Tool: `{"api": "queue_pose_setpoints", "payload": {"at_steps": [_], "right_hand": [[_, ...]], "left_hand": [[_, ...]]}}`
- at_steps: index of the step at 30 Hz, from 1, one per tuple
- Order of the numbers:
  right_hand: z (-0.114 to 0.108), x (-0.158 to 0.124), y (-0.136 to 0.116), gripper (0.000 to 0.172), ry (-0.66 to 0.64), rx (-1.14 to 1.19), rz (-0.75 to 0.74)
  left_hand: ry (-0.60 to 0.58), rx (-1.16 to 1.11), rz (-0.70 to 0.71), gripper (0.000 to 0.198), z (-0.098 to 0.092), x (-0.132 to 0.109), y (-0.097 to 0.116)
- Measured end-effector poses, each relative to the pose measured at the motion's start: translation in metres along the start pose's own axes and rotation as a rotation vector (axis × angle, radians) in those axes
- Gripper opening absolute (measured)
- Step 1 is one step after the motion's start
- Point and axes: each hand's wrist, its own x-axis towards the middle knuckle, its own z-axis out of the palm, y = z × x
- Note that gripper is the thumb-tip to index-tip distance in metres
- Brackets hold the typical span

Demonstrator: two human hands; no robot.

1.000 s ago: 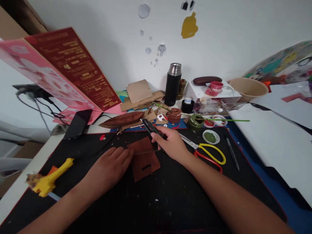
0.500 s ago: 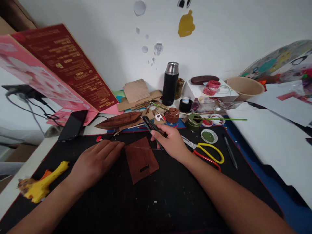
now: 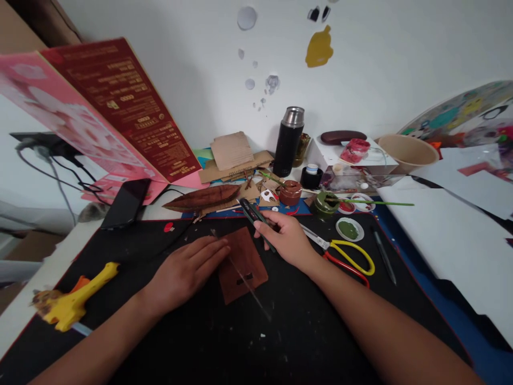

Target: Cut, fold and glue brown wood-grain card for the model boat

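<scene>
A brown painted cardboard piece with a small slot lies on the black cutting mat. My left hand rests palm down at the piece's left edge, fingers stretched and together, and a thin stick runs from under its fingertips diagonally across the piece. My right hand is closed round a dark utility knife just behind the piece's far right corner. The knife's body points away to the upper left.
Yellow-handled scissors and a pen lie right of my right hand. A yellow glue gun sits at the mat's left. Paint pots, a black flask, a brown boat-shaped piece and cardboard scraps crowd the back. A phone lies left.
The thin stick, which lay along the piece's far edge, now lies diagonally across it under my left fingertips. My left hand moved right onto the piece's edge; my right hand kept the knife.
</scene>
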Motion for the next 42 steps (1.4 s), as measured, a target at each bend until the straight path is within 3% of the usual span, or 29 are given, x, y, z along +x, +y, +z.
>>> {"api": "queue_pose_setpoints", "payload": {"at_steps": [7,15,19,24,33,42], "right_hand": [[0.001,0.0,0.001,0.034,-0.006,-0.035,0.004],[0.003,-0.003,0.005,0.032,0.019,-0.238,-0.05],[0.004,-0.003,0.004,0.034,0.059,-0.222,-0.023],[0.008,-0.001,0.003,0.035,0.088,-0.168,0.005],[0.017,0.002,0.001,0.032,0.05,-0.169,0.017],[0.022,0.009,0.004,0.025,-0.013,-0.155,-0.018]], "left_hand": [[0.013,-0.017,0.009,0.037,0.007,0.006,0.007],[0.001,-0.155,-0.094,0.031,0.01,0.011,0.012],[-0.11,-0.359,-0.192,0.047,0.001,0.007,0.007],[-0.209,-0.48,-0.205,0.056,-0.009,-0.004,-0.004],[-0.205,-0.508,-0.22,0.052,-0.003,-0.006,-0.004],[-0.128,-0.486,-0.154,0.042,0.002,0.008,0.012]]}}
